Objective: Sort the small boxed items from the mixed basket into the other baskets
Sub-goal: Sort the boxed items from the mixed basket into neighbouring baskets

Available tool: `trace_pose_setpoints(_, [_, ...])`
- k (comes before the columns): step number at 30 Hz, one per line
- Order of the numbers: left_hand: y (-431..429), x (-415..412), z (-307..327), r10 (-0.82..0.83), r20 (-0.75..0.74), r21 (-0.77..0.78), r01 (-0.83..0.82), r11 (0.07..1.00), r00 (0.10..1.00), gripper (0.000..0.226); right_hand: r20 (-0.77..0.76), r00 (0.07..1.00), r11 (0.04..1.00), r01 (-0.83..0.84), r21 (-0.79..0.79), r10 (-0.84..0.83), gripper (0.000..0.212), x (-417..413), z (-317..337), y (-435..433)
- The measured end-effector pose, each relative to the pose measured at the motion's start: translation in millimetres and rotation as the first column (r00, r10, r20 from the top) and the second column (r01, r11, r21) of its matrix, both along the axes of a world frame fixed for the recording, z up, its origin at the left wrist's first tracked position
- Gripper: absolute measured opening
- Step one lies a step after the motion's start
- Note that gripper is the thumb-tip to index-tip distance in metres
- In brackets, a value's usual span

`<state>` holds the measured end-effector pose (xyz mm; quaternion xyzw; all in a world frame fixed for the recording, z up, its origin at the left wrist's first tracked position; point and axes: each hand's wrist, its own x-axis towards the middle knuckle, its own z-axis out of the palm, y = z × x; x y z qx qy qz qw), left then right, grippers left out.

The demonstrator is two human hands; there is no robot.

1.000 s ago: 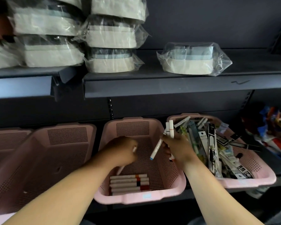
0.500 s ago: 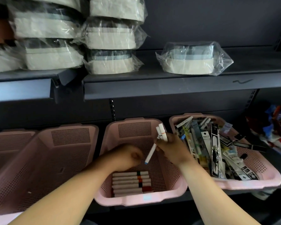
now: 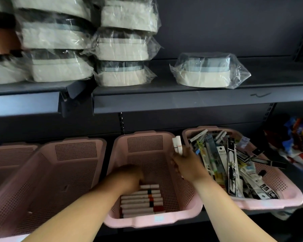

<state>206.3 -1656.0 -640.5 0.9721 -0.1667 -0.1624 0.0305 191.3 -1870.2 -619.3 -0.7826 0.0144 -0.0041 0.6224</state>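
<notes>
Two white sticks (image 3: 177,144) in right hand (image 3: 185,165)

Matt pink perforated plastic baskets (image 3: 143,145), glossy clear plastic wrap (image 3: 208,70), smooth matt dk-grey metal shelf (image 3: 182,103).

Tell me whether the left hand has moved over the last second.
Yes. The left hand has sunk toward the near end of the middle basket, down onto the row of white boxes lying there.

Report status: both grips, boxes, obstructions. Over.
Left grip low in middle basket at the box row, hold unclear. Right grip holding two white boxes above it. Nothing blocking the drop.
</notes>
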Motion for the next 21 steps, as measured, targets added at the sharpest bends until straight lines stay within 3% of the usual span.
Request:
trace_pose_setpoints(3, [0,-1,0,0.016,-0.066,-0.039,-0.019,0.999,0.998,0.038,-0.044,0.999,0.997,-0.034,-0.074,0.031,0.016,1,-3,4])
trace_pose_setpoints(7, [-3,0,6,0.036,-0.009,-0.206,-0.037,0.978,0.999,0.025,-0.098,0.995,0.998,-0.023,0.065,0.029,0.013,1,-1,12])
trace_pose_setpoints(12, [-30,-4,20,0.110,0.064,-0.648,-0.043,0.761,0.992,0.011,-0.080,0.997,0.987,0.029,0.160,-0.017,0.016,4,-4,29])
trace_pose_setpoints(18, [-27,-1,16,0.219,0.235,-0.591,-0.040,0.806,0.947,0.009,-0.098,0.995,0.974,0.025,0.225,-0.003,0.013,-3,8,32])
trace_pose_setpoints(21, [-16,3,14,0.166,0.193,-0.401,-0.077,0.913,0.967,0.011,-0.042,0.998,0.998,0.055,-0.015,-0.056,0.018,-9,9,20])
